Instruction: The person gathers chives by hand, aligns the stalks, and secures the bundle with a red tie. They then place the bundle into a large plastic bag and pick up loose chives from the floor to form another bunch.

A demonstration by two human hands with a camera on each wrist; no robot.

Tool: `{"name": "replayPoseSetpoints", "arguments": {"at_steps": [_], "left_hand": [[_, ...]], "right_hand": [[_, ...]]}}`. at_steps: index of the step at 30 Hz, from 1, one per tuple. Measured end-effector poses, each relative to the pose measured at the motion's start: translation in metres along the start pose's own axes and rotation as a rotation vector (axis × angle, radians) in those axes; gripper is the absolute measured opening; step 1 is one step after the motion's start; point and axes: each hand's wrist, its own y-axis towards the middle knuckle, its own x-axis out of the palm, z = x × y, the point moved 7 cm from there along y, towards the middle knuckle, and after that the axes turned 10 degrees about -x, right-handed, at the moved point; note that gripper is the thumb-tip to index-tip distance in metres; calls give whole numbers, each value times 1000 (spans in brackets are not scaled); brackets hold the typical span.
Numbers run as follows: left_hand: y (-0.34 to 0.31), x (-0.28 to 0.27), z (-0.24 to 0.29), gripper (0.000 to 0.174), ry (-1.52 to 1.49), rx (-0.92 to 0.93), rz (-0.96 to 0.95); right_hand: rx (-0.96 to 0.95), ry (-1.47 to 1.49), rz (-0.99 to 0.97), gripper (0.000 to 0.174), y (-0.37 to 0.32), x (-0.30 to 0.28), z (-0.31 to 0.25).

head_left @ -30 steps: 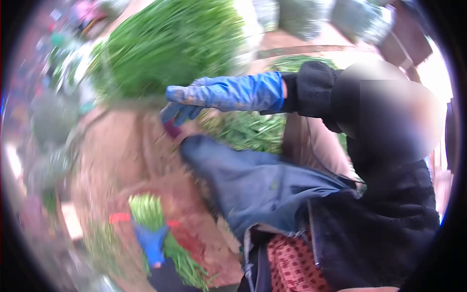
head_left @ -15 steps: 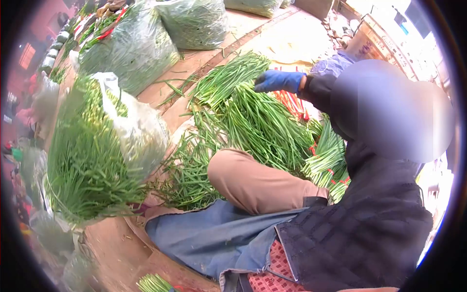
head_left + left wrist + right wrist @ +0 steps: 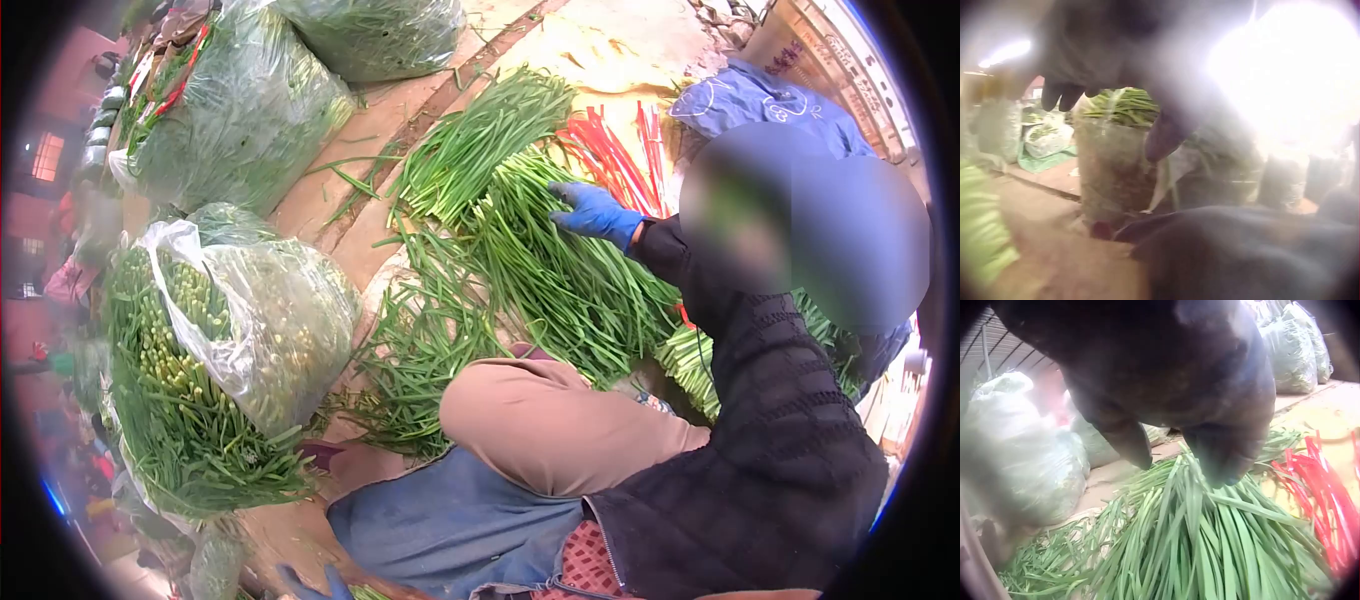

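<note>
My gloved right hand (image 3: 597, 213) reaches over a heap of long green stalks (image 3: 560, 260), its fingers extended and the thumb apart. In the right wrist view that hand (image 3: 1179, 381) looms dark above the stalks (image 3: 1210, 537), fingertips at their upper ends; whether they touch is unclear. At the bottom edge of the head view, only the blue fingers (image 3: 335, 582) of my left hand show, spread, beside a bit of pale green stalks (image 3: 368, 592). The left wrist view has that hand (image 3: 1104, 56) with fingers apart and nothing between them, and a blurred green bundle (image 3: 982, 219) at left.
An opened plastic bag (image 3: 290, 350) full of stalks stands at left, with larger filled bags (image 3: 240, 120) behind. Red strips (image 3: 610, 160) lie beyond my right hand, near a blue cloth (image 3: 770, 105). My bent knee (image 3: 500, 410) borders loose stalks (image 3: 420, 340).
The head view has swung towards the heap. My right hand has come over the stalks from further left. My left hand, earlier around a bundle over a red strip, now has its fingers spread.
</note>
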Motion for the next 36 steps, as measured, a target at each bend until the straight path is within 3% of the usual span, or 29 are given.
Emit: {"name": "replayPoseSetpoints", "arguments": {"at_steps": [2,4,5,6,7,9,10,13,14,15,17,18,21,22,23,28,33,36], "left_hand": [[11,14,30,75,-12,50,-38],[26,38,95,62,184,70,-67],[35,58,104,58,-40,28,-174],[42,80,105,54,-266,-15,-279],[46,97,100,54,-267,-26,-278],[47,132,107,77,-214,190,-371],[50,140,109,77,-216,180,-374],[47,164,122,65,-165,253,-425],[45,172,123,57,-210,261,-492],[42,181,124,49,-256,270,-558],[39,193,119,45,-262,295,-543],[37,200,118,45,-303,296,-576],[38,211,122,45,-340,285,-635],[35,222,113,46,-352,226,-732],[30,232,105,47,-361,165,-829],[26,244,100,50,-425,90,-907],[29,236,114,50,-358,140,-948],[29,234,115,50,-440,123,-913]], "right_hand": [[-29,-37,34,58,19,-16,-34],[-73,-72,34,58,47,-9,-39],[-114,-109,37,57,63,-6,-43],[-102,-116,-14,59,79,-1,-49],[-109,-117,-23,59,94,7,-50],[-265,-236,-59,65,123,28,-59],[-301,-241,-89,75,138,40,-65],[-448,-429,-269,86,172,75,-78],[-438,-489,-376,99,187,93,-70],[-442,-488,-388,99,198,102,-68],[-419,-670,-540,105,214,121,-64],[-363,-673,-616,117,222,131,-61],[-410,-756,-674,128,237,154,-61],[-436,-752,-654,139,243,161,-60],[-435,-753,-659,139,247,167,-55],[-528,-846,-552,148,270,190,-42],[-630,-782,-340,144,255,194,-28],[-687,-717,-238,105,243,181,-32]]}}
